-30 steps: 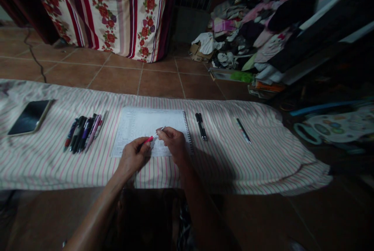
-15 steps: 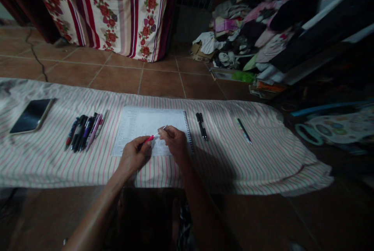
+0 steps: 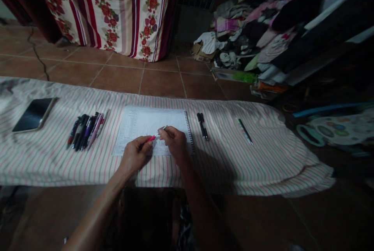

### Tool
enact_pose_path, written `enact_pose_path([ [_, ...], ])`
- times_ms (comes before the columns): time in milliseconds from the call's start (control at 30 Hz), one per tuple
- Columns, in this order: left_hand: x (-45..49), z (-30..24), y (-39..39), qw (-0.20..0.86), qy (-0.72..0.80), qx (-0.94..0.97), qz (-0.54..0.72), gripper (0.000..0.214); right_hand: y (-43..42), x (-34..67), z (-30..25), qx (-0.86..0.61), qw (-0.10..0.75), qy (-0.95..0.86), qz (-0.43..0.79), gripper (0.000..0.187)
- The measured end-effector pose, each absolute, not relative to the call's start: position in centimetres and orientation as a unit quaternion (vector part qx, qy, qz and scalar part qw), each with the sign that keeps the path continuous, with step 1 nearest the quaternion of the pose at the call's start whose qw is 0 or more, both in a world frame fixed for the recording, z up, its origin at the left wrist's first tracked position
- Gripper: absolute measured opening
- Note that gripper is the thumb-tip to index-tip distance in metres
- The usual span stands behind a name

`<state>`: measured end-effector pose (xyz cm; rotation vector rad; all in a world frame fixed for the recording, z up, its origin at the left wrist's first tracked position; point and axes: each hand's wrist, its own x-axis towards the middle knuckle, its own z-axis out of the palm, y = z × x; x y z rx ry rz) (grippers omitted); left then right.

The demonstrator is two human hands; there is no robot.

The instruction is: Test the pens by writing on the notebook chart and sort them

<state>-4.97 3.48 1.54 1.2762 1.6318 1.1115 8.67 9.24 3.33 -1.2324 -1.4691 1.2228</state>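
Note:
Above a spiral notebook (image 3: 125, 142) with writing on its page, my left hand (image 3: 136, 153) is closed around the pink end of a pen (image 3: 151, 138). My right hand (image 3: 173, 140) pinches the pen's white, thin end between thumb and fingers. The pen slants up to the right between the two hands. Left of the notebook lies a row of several pens (image 3: 84, 132), dark, purple and pink. To the right of the spiral binding, two black pens (image 3: 202, 126) lie side by side. A single dark and pale pen (image 3: 245, 131) rests farther right.
A smartphone (image 3: 33, 114) lies at the left on the striped cloth (image 3: 263, 165) covering the table. Beyond it are a tiled floor (image 3: 117, 72) and a floral curtain (image 3: 122, 13). Heaped clothes (image 3: 248, 29) fill the back right, and a pale plastic item (image 3: 336, 128) stands at the right.
The view has shifted very slightly. Both hands keep nearly the same hold on the pen, and the things on the table have stayed in place.

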Motion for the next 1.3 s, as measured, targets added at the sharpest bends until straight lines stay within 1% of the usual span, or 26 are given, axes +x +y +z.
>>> enact_pose_path([
  [200, -4.9, 1.9, 3.4, 0.381, 0.646, 0.501, 0.432, 0.034, 9.1, 8.5, 3.7, -0.495, 0.421, -0.565, 0.508, 0.021],
  [833, -4.9, 2.5, 3.3, 0.376, 0.650, 0.510, 0.419, 0.034, 9.1, 8.5, 3.3, -0.493, 0.422, -0.564, 0.511, 0.021],
  [1100, -5.0, 2.6, 3.4, 0.378, 0.652, 0.510, 0.413, 0.035, 9.1, 8.2, 3.2, -0.462, 0.433, -0.539, 0.555, 0.021],
  [1300, -4.9, 2.7, 3.4, 0.403, 0.646, 0.496, 0.418, 0.040, 9.0, 8.4, 3.4, -0.458, 0.418, -0.494, 0.610, 0.023],
])
